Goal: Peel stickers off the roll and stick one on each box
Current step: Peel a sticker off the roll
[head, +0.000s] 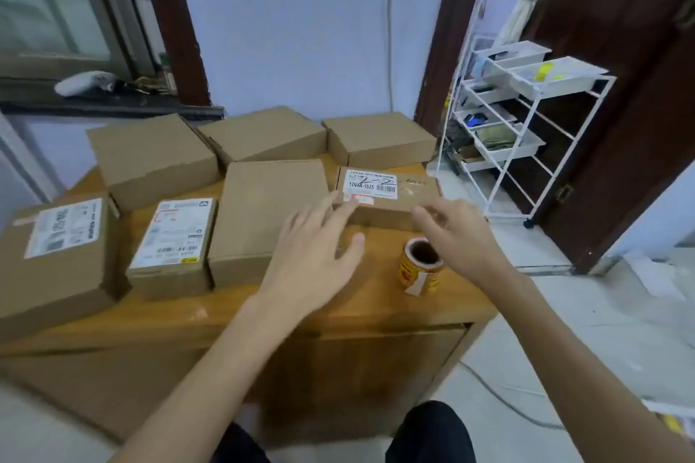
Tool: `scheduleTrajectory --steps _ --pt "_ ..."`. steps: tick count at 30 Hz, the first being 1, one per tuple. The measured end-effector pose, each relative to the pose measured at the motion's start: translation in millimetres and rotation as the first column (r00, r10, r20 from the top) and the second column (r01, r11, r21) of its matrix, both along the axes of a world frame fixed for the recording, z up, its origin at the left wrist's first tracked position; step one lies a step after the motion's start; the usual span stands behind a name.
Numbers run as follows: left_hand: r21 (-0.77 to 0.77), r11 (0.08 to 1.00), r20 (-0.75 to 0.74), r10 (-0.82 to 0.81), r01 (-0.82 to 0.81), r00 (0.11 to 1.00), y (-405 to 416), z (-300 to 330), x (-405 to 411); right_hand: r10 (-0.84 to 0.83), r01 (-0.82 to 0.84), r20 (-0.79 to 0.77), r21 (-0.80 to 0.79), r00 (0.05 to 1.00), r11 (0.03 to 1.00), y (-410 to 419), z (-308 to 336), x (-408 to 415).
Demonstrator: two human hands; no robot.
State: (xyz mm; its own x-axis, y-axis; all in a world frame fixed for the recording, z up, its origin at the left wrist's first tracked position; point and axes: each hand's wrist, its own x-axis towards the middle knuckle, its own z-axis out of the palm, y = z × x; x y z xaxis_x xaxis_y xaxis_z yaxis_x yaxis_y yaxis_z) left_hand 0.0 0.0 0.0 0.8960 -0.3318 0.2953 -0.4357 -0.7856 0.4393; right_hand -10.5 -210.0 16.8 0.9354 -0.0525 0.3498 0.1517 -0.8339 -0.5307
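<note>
Seven cardboard boxes sit on the wooden table (357, 312). The sticker roll (420, 267) stands upright near the front right edge. The left hand (312, 252) is spread flat, fingertips touching the labelled box (389, 195). The right hand (457, 233) hovers above the roll, fingers curled; whether it pinches a sticker cannot be told. A small reddish sticker (359, 199) shows on that box; the others appear unstickered, so most remains.

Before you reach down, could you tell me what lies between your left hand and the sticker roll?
Only bare wooden tabletop separates the left hand from the sticker roll, per the head view.
</note>
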Motion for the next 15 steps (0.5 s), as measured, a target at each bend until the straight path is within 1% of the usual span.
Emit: scheduleTrajectory --steps 4,6,11,15 --pt "-0.027 0.999 -0.015 -0.038 0.037 0.999 -4 -8 -41 -0.026 0.019 -0.118 -0.065 0.993 0.998 -7 -8 -29" --pt "-0.047 0.998 -0.027 -0.035 0.034 0.999 -4 -13 -47 -0.040 0.020 -0.193 -0.102 0.980 0.995 -11 -8 -34" --pt "-0.043 0.998 -0.040 -0.040 0.038 0.998 -6 -24 -50 -0.016 -0.112 -0.358 -0.335 0.934 0.935 -13 -10 -32" --pt "-0.034 0.999 -0.079 -0.013 0.011 0.997 -10 -26 -44 -0.005 -0.181 -0.391 -0.435 0.920 0.882 -17 -16 -21"
